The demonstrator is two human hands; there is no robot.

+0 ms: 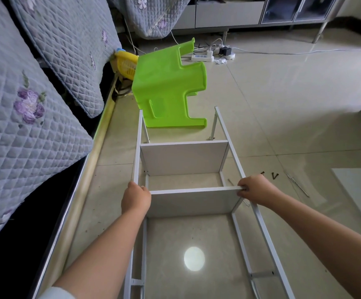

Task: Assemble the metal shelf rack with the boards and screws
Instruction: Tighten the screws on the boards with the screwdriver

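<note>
The metal rack frame (235,156) lies on its side on the tiled floor (283,104), stretching away from both hands. A far board (183,157) sits fixed between its rails beyond the hands; the near board (193,201) spans between them. The left hand (136,200) grasps that board's left end at the rail, the right hand (254,189) pinches its right end. Dark screws (274,175) lie just right of the right hand.
</note>
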